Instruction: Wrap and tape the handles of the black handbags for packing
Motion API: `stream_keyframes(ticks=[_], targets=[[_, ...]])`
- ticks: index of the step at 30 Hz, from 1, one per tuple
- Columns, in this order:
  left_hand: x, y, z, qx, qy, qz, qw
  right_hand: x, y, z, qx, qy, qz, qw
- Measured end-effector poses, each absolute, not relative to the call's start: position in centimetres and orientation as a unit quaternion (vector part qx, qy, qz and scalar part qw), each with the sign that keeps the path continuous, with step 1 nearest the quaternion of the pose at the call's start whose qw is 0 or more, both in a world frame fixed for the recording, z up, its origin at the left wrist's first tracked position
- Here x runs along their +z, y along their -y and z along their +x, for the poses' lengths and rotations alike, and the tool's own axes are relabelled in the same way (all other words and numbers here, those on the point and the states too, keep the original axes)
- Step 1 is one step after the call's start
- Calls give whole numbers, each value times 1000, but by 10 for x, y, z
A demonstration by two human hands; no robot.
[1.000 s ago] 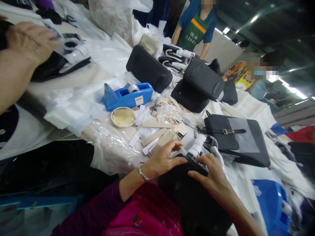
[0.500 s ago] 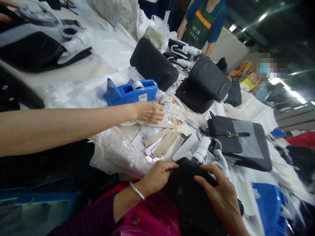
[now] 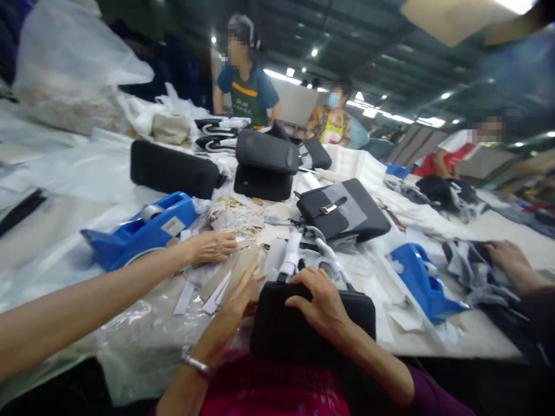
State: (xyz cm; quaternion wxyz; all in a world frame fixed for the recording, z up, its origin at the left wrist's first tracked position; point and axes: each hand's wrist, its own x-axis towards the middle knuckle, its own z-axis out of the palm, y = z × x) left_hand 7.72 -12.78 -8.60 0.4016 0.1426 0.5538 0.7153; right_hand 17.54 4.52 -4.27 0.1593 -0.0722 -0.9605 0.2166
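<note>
A black handbag (image 3: 277,329) stands in front of me at the table's near edge, its wrapped handle (image 3: 291,254) behind it. My right hand (image 3: 325,300) clasps its upper edge, thumb on the near face. Beside the bag's left side is my left hand (image 3: 240,297), with a silver bangle on the wrist. Its fingers stretch forward, apart from the bag's top, close to beige and white card strips (image 3: 219,289). A co-worker's hand (image 3: 212,248) comes in from the left over the same strips, beside a heap of stringed tags (image 3: 236,216).
A blue tape dispenser (image 3: 147,225) sits left, another blue dispenser (image 3: 422,283) right. Black bags (image 3: 173,167) and a buckled bag (image 3: 342,211) lie further back. At the right edge another person's hand (image 3: 509,257) rests on wrapped black goods. Several people stand across the table.
My view has swung up and to the right. My left hand has left the handbag's top corner and moved toward the strips. The handbag now stands more upright under my right hand.
</note>
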Motion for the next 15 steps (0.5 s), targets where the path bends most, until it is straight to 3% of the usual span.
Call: stream_keyframes(ticks=[5, 9, 12, 15], targets=[[-71, 116, 73, 645, -626, 165, 405, -39, -51, 178, 217, 954, -13, 206], [-64, 106, 83, 631, -661, 120, 387, -31, -65, 215, 321, 874, 18, 365], [-62, 102, 90, 639, -671, 46, 373, -38, -92, 264, 411, 754, -144, 493], [-65, 99, 94, 648, -670, 0, 362, -63, -125, 309, 538, 624, -323, 466]])
